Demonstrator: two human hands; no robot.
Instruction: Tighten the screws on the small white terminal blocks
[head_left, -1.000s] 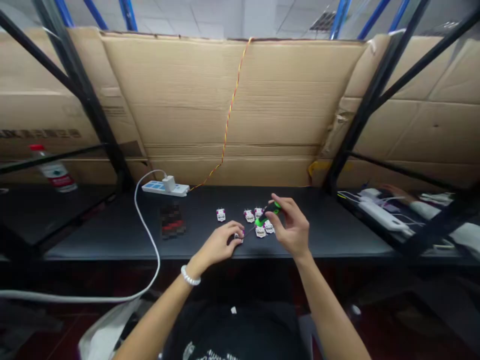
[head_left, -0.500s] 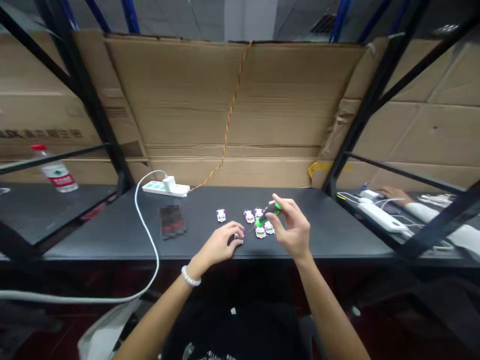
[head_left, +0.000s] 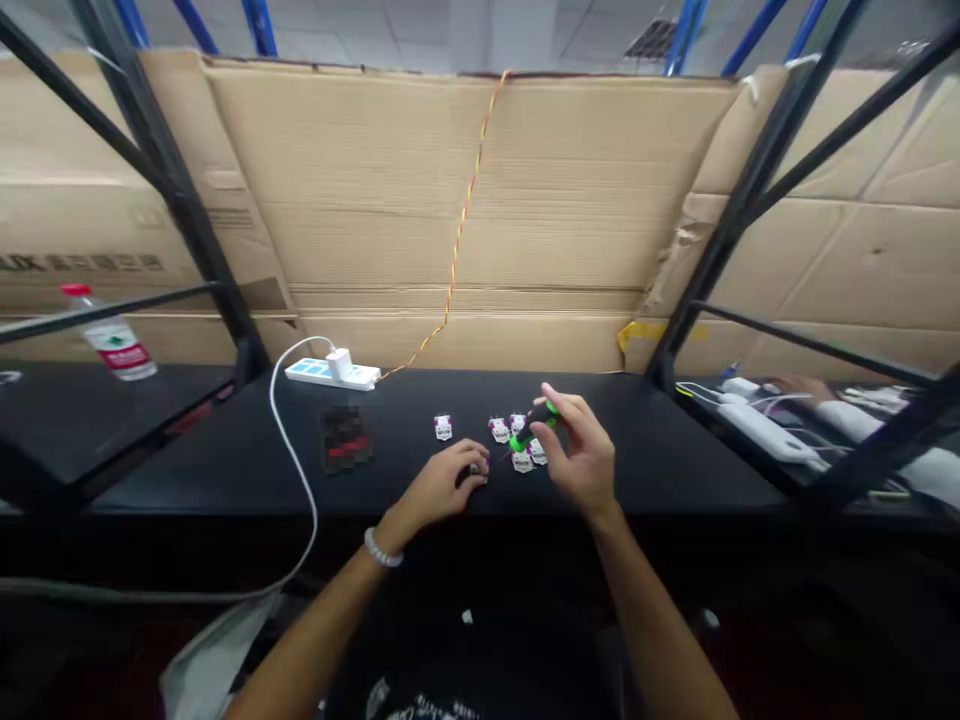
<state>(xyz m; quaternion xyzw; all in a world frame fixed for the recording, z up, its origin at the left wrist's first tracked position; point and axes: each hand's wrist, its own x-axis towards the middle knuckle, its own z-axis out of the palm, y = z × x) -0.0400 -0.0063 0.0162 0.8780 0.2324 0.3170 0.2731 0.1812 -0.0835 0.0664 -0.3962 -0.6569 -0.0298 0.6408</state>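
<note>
My right hand [head_left: 579,450] grips a green and black screwdriver [head_left: 534,428], its thin shaft angled down and left toward my other hand. At the table's front, my left hand [head_left: 442,482] is closed on a small white and purple part [head_left: 482,468], mostly covered by the fingers. Several like parts lie close together just right of it, among them one white part [head_left: 522,461] below the screwdriver and another [head_left: 499,430] further back. A single white and purple part [head_left: 443,427] sits apart, behind my left hand.
A white power strip [head_left: 319,373] with a plugged-in charger and cable stands at the back left of the black table [head_left: 660,460]. A blurred dark patch [head_left: 346,440] lies before it. Left is a bottle [head_left: 120,345]; at right, another person's hand [head_left: 799,388] beside white cables.
The screwdriver has shifted very slightly, its tip a little away from the part in my left hand. The hands otherwise hold nearly the same places, and the picture is brighter in the background.
</note>
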